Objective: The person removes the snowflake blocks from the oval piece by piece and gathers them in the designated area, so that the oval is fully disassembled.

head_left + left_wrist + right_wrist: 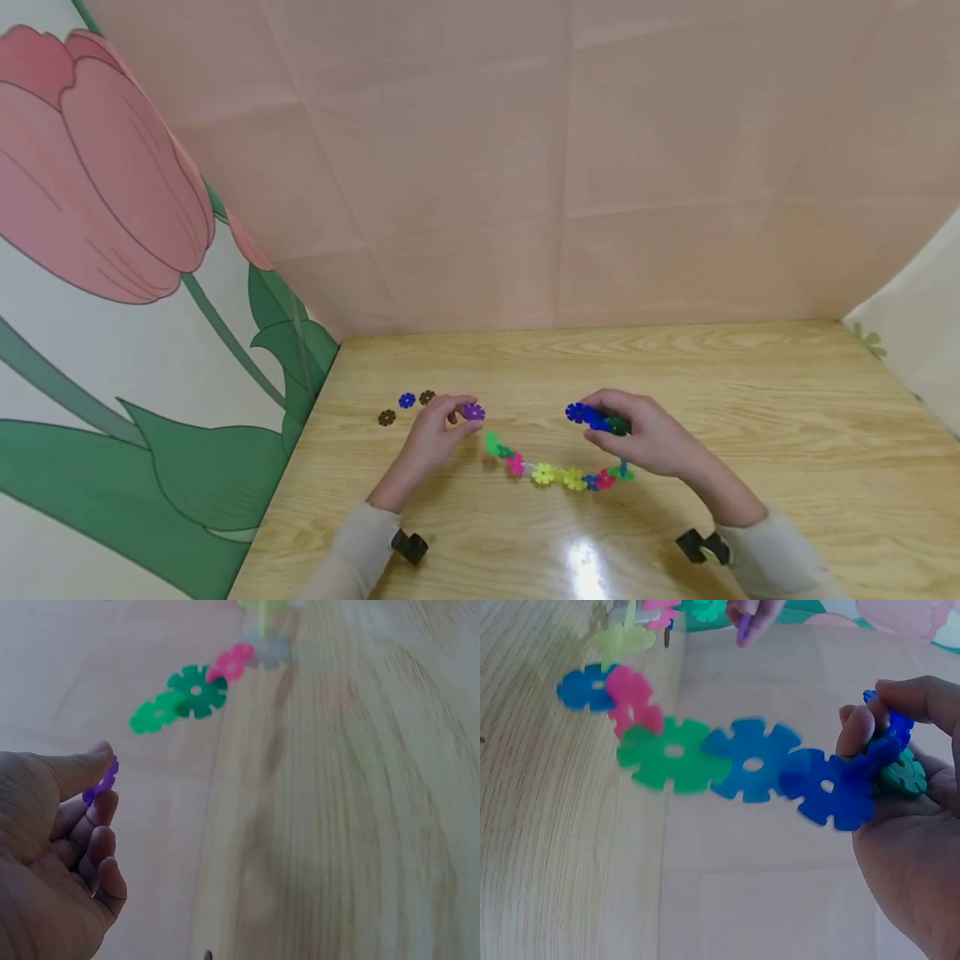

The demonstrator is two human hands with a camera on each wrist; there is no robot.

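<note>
My left hand (431, 437) pinches a purple notched plastic disc (474, 412) between thumb and fingers; in the left wrist view part of that disc (109, 774) is hidden by the fingertips. A chain of interlocking flower-shaped discs (543, 474), in green, pink, clear, yellow and blue, curves between the hands. Its light green end disc (154, 714) is near the purple one, apart from it. My right hand (651, 427) grips the chain's other end, where blue discs (885, 750) and a dark green disc (905, 772) sit among the fingers.
Two brown discs (386, 417) and a blue disc (407, 400) lie on the wooden table (787, 417), left of and behind my left hand. A pink cloth (465, 167) hangs at the table's back, with a tulip-printed panel (135, 183) on the left.
</note>
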